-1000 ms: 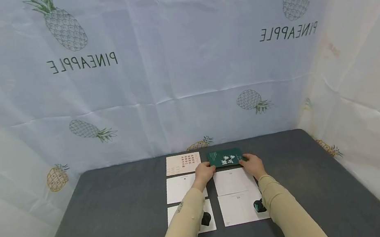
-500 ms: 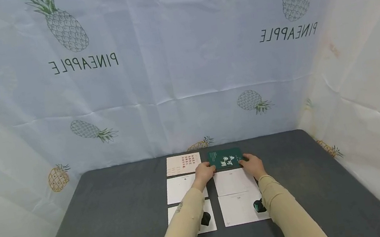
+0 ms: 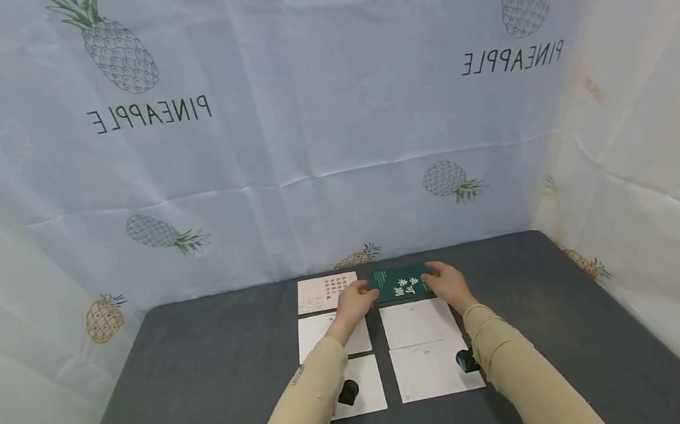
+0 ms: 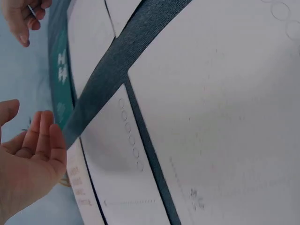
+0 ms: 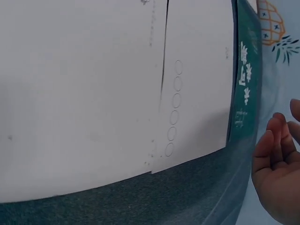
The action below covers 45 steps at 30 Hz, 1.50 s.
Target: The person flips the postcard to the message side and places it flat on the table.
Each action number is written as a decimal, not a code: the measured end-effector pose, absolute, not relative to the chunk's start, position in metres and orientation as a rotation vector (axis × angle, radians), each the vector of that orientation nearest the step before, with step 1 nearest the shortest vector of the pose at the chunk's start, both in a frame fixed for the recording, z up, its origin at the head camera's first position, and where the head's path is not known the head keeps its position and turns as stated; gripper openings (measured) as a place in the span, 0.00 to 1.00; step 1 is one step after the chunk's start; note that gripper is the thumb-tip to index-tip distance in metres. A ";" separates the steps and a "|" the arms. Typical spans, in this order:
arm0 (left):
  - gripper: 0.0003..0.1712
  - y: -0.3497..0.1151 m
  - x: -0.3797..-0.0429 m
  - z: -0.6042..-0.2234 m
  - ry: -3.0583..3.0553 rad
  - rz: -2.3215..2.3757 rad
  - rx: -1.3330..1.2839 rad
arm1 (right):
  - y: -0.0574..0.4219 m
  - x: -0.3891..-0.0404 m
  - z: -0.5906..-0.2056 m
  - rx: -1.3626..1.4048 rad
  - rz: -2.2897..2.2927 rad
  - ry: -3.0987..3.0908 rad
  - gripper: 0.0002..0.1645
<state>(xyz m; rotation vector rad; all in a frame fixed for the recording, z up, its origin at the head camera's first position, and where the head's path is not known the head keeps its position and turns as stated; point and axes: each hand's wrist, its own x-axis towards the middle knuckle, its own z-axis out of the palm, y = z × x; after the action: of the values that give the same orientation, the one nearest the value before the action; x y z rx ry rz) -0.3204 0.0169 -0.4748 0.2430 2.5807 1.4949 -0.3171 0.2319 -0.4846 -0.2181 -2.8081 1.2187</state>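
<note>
A dark green postcard with white lettering lies at the far side of the table, right of a pale pink postcard with red lettering. My left hand hovers by the green card's left edge; in the left wrist view its fingers are relaxed and hold nothing. Beside the right edge of the same card is my right hand, its fingers loosely bent around air in the right wrist view. White postcards, printed with rows of small circles, lie face down nearer to me.
The cards form two columns on the dark grey table, with a narrow gap between them. A pineapple-print curtain hangs behind the table and along its sides. Small black devices sit at both wrists.
Both hands have let go of the green postcard's edges and risen slightly. The left hand has shifted to the left and its forearm has swung outward; the card stays in place.
</note>
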 end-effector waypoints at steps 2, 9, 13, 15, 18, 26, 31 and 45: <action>0.30 0.009 -0.319 -0.471 2.574 1.521 0.279 | 0.227 -0.316 -0.478 -0.162 1.197 -2.803 0.28; 0.35 -0.015 -0.306 -0.457 2.610 1.568 0.333 | 0.198 -0.304 -0.462 0.033 1.268 -2.789 0.28; 0.33 -0.025 -0.300 -0.455 2.649 1.539 0.249 | 0.180 -0.295 -0.456 0.095 1.321 -2.768 0.29; 0.32 -0.030 -0.296 -0.455 2.682 1.516 0.236 | 0.171 -0.291 -0.453 0.115 1.344 -2.770 0.30; 0.33 -0.041 -0.287 -0.457 2.724 1.488 0.252 | 0.159 -0.285 -0.453 0.117 1.381 -2.781 0.32; 0.36 -0.065 -0.273 -0.467 2.747 1.464 0.242 | 0.136 -0.272 -0.463 0.143 1.502 -2.805 0.36; 0.37 -0.074 -0.269 -0.477 2.789 1.398 0.162 | 0.122 -0.266 -0.479 0.157 1.544 -2.836 0.39; 0.45 -0.096 -0.260 -0.498 2.806 1.287 -0.080 | 0.108 -0.260 -0.503 0.097 1.645 -2.881 0.45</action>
<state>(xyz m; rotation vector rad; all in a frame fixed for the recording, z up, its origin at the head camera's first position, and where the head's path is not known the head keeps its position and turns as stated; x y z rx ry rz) -0.2603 -0.0960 -0.4982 -0.0801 2.8061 1.2871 -0.2597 0.1081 -0.5030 0.0970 -2.8814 1.6445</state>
